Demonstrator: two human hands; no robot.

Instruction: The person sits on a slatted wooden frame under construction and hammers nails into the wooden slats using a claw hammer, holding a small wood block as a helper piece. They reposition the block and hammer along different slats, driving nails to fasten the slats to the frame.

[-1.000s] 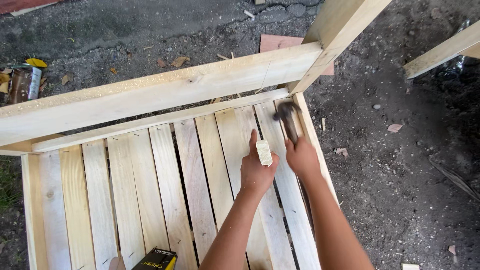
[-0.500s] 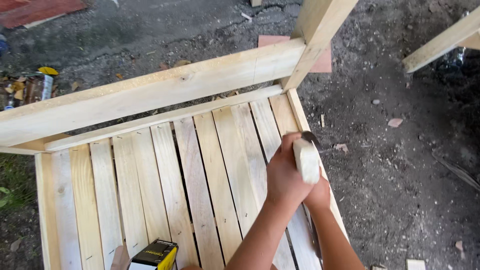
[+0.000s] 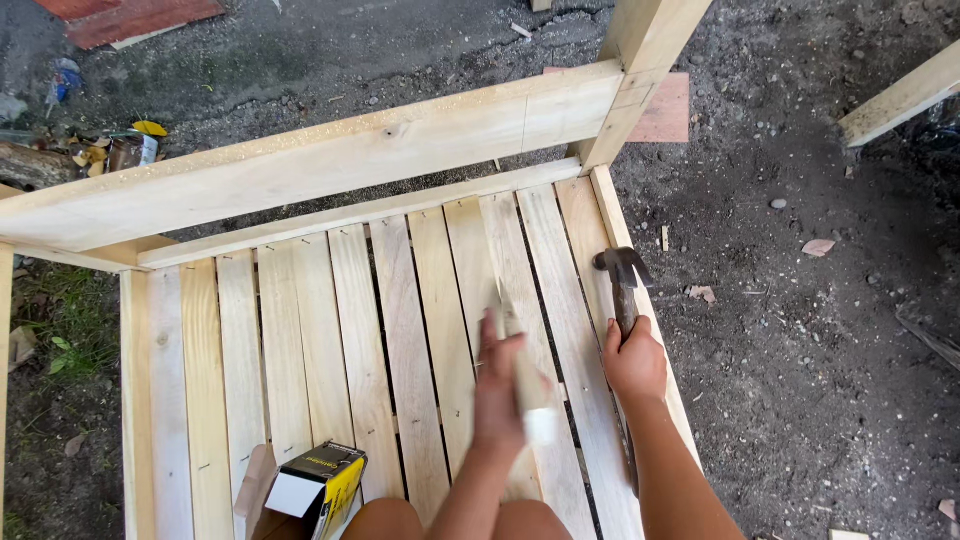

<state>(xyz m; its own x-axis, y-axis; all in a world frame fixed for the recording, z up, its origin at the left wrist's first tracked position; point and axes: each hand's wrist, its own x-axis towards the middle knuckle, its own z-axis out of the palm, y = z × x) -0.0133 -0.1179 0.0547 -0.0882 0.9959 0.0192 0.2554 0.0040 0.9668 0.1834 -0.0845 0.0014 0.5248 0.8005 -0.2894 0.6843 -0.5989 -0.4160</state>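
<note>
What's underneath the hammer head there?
The hammer, held by the right hand, has its head over the outermost right slat of the wooden frame. Whatever lies directly under the head is covered.

Pale slatted wooden frame (image 3: 300,330) on dirt ground (image 3: 820,330), small box (image 3: 322,487) atop.

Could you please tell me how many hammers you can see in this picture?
1. The hammer is in the right hand, its head over the right edge of the slats. The left hand holds a blurred pale piece, no hammer. Others may be out of view.
</note>
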